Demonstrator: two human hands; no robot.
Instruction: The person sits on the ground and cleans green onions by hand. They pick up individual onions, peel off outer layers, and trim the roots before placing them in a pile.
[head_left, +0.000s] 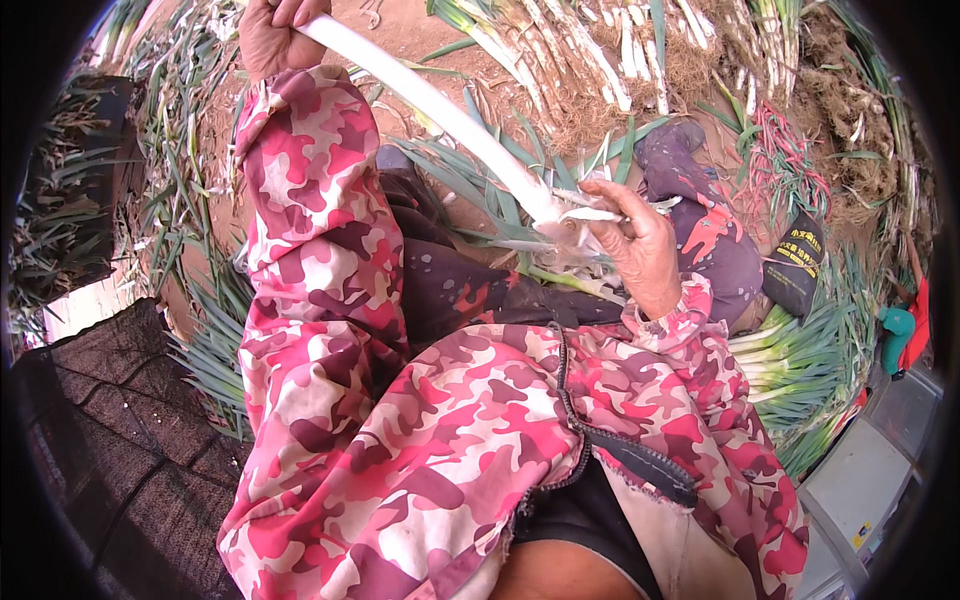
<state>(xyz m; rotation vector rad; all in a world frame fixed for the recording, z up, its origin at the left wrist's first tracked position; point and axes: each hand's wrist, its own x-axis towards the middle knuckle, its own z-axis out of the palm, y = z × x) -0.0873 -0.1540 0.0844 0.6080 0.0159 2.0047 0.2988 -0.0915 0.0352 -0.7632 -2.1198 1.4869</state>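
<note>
My left hand (279, 36), at the upper left, is closed around a long Welsh onion (442, 97). Its smooth white shaft slants down to the right across my lap. At the root end, thin strips of outer skin (589, 211) hang loose. The thumb and fingers of my right hand (641, 251) pinch these strips. Beneath, green leaves and peeled scraps (574, 281) lie over my dark trousers (465, 277).
Soil-covered onions with roots (555, 64) lie ahead. To the right are red and green ties (787, 161), a black bag with writing (793, 266) and cleaner onions (795, 360). Leaf litter (180, 150) and a dark mat (127, 420) lie left.
</note>
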